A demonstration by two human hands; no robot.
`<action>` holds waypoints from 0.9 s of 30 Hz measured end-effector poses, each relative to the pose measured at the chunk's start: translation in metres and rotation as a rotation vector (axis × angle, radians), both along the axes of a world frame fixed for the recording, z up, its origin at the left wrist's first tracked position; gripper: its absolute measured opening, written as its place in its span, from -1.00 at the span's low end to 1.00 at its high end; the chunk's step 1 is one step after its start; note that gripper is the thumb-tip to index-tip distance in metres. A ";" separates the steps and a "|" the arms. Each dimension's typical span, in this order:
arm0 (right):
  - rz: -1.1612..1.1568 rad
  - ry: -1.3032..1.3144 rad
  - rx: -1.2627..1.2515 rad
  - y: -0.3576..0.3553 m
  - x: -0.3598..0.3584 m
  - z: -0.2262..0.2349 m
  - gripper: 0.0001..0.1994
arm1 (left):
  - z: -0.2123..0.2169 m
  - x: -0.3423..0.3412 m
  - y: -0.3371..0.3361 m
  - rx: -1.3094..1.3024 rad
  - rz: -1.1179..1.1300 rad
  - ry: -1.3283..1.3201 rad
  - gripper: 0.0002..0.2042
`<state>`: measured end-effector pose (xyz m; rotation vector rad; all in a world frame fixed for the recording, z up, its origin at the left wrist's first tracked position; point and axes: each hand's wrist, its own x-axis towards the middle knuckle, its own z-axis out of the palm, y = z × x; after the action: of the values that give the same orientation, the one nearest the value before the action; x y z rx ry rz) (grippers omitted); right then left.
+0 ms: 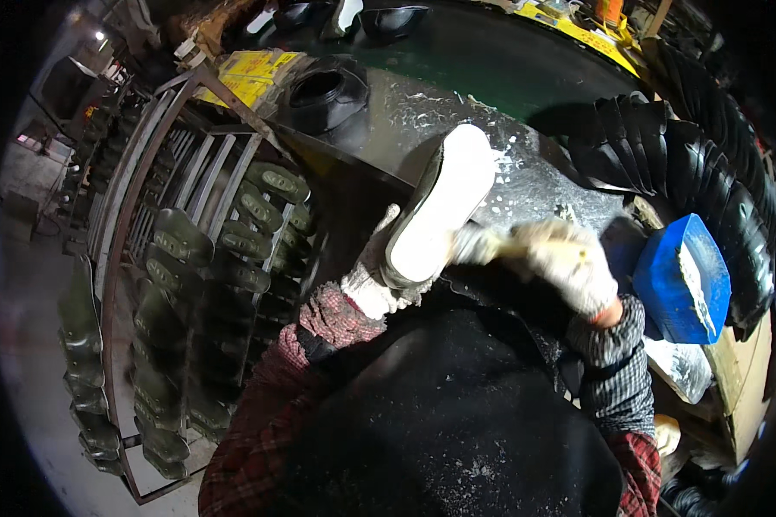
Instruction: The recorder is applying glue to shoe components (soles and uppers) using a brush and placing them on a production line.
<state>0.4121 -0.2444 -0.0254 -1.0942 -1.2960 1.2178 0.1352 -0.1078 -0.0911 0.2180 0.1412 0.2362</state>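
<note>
A shoe (pixel 447 196) with a bright white sole is tilted up over the near edge of the worktable. My left hand (pixel 372 289), in a white knit glove, grips it from the left and below; part of the fingers is hidden behind it. In my right hand (pixel 571 265), also gloved, is a brush (pixel 477 245) with pale bristles. These bristles are at the sole's lower right edge, blurred by motion. Just right of that hand stands a blue container (pixel 660 280) with white residue on its rim and inside wall.
Left of me, a metal rack (pixel 108 284) carries rows of dark shoes (pixel 246 228). On the white-spattered worktable (pixel 405 108) sits a black rounded vessel (pixel 323 95) beside yellow sheeting (pixel 246 73). Stacked black curved pieces (pixel 634 142) line the right side. A black apron (pixel 440 422) covers my lap.
</note>
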 end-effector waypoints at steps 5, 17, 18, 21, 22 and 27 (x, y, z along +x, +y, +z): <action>-0.583 -0.483 0.249 0.041 0.015 -0.025 -0.78 | 0.027 0.013 0.000 -0.027 0.272 0.305 -0.42; -0.427 -0.678 0.378 0.020 -0.014 0.040 -0.79 | 0.087 0.049 0.162 1.305 0.755 0.500 -0.63; -0.428 -0.666 0.369 0.013 -0.009 0.040 -0.78 | 0.112 0.030 0.176 1.313 0.785 0.674 -0.59; -0.592 -0.755 0.288 -0.024 0.010 0.032 -0.77 | 0.121 -0.018 0.245 2.188 0.786 1.585 -0.45; -0.661 -0.770 0.278 -0.034 0.015 0.039 -0.76 | 0.106 -0.045 0.271 2.207 0.574 1.698 -0.48; -1.184 -0.703 0.253 -0.123 0.070 0.051 -0.73 | 0.112 -0.059 0.281 2.239 0.580 1.770 -0.61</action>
<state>0.4816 -0.3676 0.0258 -1.7681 -0.9153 -0.2319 0.0758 0.1734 0.0208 2.6409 1.7181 0.6319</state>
